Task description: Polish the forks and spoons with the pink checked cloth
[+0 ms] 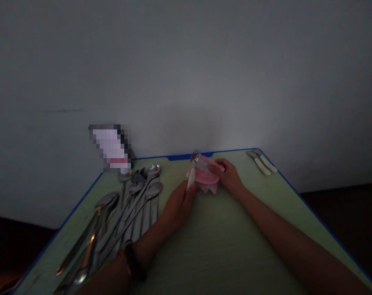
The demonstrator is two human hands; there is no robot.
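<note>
My left hand (180, 203) is closed around the white handle of a fork (191, 177), whose metal tines point up and away from me. A pink cloth (205, 176) hangs beside the fork's head, and my right hand (230, 174) pinches it from the right side. The cloth's lower edge dangles just over the table. Whether the cloth touches the tines I cannot tell. To the left of my left hand lies a pile of metal spoons and other cutlery (136, 209).
The light green table (229, 250) has a blue rim and stands against a grey wall (186, 73). Two white-handled utensils (262, 162) lie at its far right corner. A blurred-out upright device (110, 147) leans at the far left corner.
</note>
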